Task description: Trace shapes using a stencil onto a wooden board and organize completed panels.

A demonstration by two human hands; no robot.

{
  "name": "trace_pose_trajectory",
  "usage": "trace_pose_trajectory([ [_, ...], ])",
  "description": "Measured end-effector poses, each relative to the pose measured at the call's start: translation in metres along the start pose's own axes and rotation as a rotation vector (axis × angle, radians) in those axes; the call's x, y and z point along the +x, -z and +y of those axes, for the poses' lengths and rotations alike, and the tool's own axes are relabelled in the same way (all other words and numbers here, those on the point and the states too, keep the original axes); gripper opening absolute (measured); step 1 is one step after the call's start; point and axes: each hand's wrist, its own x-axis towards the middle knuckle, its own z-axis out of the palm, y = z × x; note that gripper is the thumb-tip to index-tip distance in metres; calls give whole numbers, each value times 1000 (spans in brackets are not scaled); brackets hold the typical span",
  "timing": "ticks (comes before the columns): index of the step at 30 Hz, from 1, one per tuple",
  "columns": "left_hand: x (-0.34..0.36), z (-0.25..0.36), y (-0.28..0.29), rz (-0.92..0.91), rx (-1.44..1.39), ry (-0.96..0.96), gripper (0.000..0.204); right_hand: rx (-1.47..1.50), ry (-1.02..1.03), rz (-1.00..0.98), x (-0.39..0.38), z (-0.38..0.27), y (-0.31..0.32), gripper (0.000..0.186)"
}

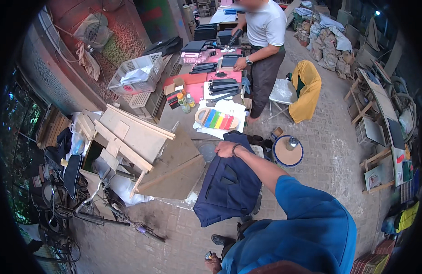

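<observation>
My right hand (227, 150), with a dark beaded band at the wrist, is closed on the upper edge of a navy fabric bag (229, 187). The bag hangs slack beside the near end of the work table, and a dark slit shows on its face. Low in the view, my left hand (213, 263) is curled around a small object with bluish colouring, too small to name. Just beyond the right hand, a wooden piece with rainbow-coloured bars (218, 119) lies on white sheeting. A clear round container (207, 150) sits next to the bag.
Scrap boards (128, 141) lean at the left above a bicycle (106, 221). Across the table, a person (265, 41) handles a dark panel. A round-topped drum (284, 153) bears a jar. A folding chair (284, 91) carries a yellow cloth (307, 91). Bottles (183, 104) stand on the table.
</observation>
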Motion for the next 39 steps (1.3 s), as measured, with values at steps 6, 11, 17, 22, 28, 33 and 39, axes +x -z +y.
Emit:
trace_pose_trajectory([
  [6, -19, 36, 29, -22, 114, 210, 46, -333, -253, -726, 47, -89, 21, 83],
  [11, -37, 66, 34, -134, -249, 225, 46, -653, -54, -774, 101, -10, -40, 80],
  [17, -26, 16, 5, -48, 0, 319, 51, -745, -27, -818, 109, -10, -57, 70],
  [22, -14, -1, -7, -25, 227, 268, 59, -730, -49, -796, 97, -19, -41, 66],
  [28, -7, -7, -21, 38, 41, 292, 60, -680, -96, -729, 89, -27, -23, 63],
  [33, -9, -15, -11, 12, 97, 225, 56, -538, -64, -481, 77, -36, -28, 47],
  [39, -12, -21, -4, 35, 158, 79, 57, -486, -25, -464, 57, -59, -12, 47],
])
